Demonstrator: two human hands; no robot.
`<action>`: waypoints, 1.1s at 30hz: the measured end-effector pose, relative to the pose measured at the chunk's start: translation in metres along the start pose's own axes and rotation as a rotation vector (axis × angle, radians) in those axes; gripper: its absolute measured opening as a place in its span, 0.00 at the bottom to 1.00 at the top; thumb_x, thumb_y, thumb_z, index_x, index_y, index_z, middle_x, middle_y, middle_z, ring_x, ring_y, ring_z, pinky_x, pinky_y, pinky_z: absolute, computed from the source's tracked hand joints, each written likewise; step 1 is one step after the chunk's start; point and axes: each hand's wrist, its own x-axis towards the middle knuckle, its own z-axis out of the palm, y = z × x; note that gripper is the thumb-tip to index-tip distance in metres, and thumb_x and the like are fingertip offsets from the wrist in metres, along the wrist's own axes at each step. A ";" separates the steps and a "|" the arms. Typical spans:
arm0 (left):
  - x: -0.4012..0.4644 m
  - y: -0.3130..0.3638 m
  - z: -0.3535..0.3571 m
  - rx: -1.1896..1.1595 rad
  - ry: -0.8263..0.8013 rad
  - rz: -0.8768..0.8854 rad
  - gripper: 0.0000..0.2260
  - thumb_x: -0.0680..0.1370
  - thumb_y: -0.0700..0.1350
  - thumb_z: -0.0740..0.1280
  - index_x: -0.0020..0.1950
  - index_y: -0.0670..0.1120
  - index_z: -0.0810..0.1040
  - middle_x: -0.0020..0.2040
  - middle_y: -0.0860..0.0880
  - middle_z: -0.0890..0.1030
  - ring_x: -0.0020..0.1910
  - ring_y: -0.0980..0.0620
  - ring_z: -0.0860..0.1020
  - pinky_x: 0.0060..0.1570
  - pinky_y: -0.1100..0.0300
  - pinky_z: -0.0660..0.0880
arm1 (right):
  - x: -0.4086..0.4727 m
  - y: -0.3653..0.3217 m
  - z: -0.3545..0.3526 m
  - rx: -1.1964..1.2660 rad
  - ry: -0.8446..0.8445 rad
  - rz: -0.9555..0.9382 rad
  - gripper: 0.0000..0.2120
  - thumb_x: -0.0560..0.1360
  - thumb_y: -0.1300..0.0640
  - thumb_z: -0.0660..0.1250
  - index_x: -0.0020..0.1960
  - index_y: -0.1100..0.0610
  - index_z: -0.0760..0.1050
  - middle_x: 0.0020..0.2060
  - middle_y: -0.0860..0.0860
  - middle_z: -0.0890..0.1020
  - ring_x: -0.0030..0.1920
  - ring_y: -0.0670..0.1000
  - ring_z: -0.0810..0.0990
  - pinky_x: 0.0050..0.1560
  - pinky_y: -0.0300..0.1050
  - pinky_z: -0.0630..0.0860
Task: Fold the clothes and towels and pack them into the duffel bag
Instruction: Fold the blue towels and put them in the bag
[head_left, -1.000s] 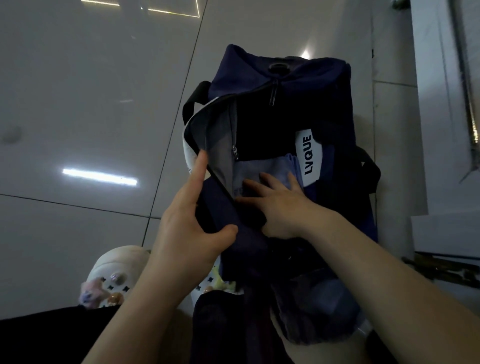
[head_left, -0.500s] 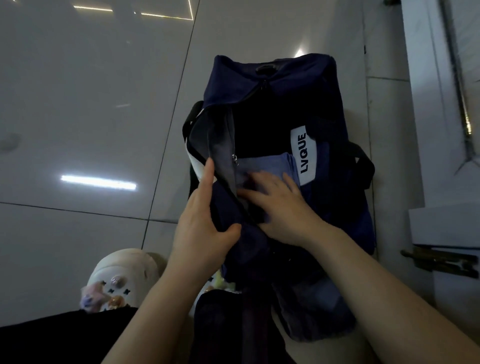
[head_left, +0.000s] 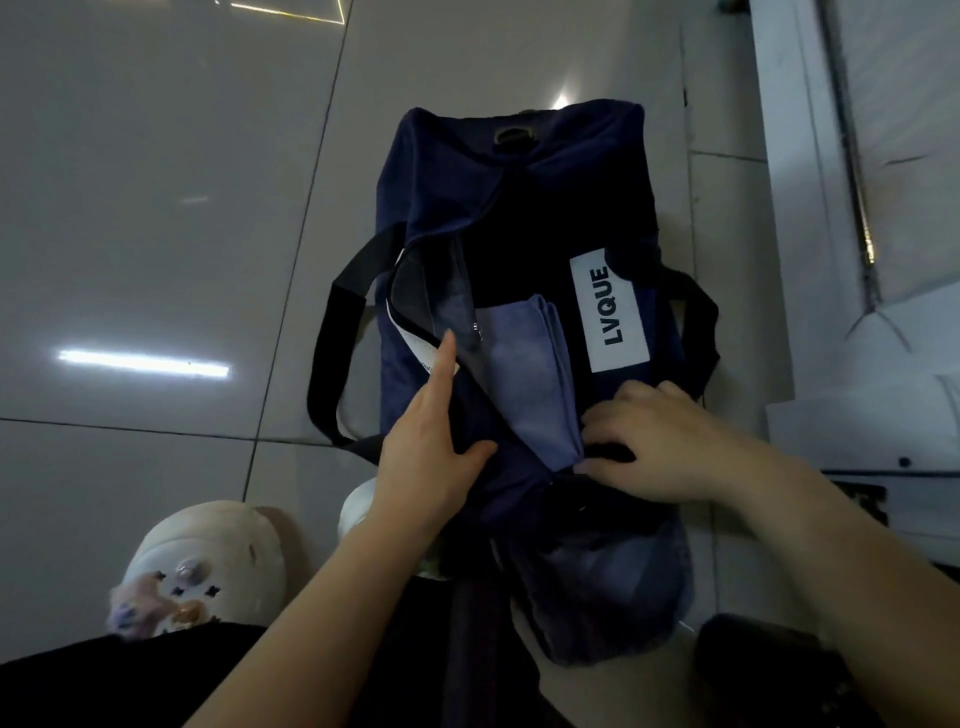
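Duffel bag: one navy bag on the floor, unzipped, white LVQUE label.
Towel: one folded blue towel inside the bag.
Left hand: grips the bag's left opening edge.
Right hand: fingers curled on the right edge.
Clogs: two white clogs.
Floor: glossy grey tiles.

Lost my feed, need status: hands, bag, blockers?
Left hand holds navy duffel bag flap open. Right hand fingers grip the near opening edge. Folded light-blue towel inside. No blocker visible.
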 end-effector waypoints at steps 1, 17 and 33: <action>-0.001 0.001 0.000 0.004 -0.001 0.001 0.49 0.71 0.43 0.74 0.76 0.63 0.42 0.67 0.54 0.73 0.62 0.51 0.74 0.52 0.60 0.72 | -0.003 -0.002 -0.004 0.008 -0.044 -0.011 0.39 0.63 0.27 0.38 0.56 0.43 0.77 0.49 0.38 0.75 0.53 0.46 0.65 0.47 0.44 0.55; -0.018 0.016 0.001 0.068 0.078 -0.021 0.21 0.70 0.67 0.63 0.54 0.54 0.73 0.46 0.57 0.70 0.38 0.62 0.69 0.37 0.73 0.62 | -0.005 -0.014 -0.035 0.101 0.320 0.004 0.18 0.76 0.58 0.68 0.65 0.55 0.74 0.55 0.53 0.77 0.57 0.56 0.74 0.51 0.45 0.69; -0.039 0.025 -0.040 -0.151 0.235 -0.009 0.31 0.71 0.37 0.71 0.69 0.61 0.68 0.48 0.63 0.72 0.48 0.72 0.71 0.43 0.80 0.68 | 0.044 -0.022 0.000 -0.084 0.175 -0.069 0.54 0.61 0.37 0.76 0.78 0.50 0.52 0.75 0.59 0.59 0.69 0.61 0.66 0.64 0.53 0.68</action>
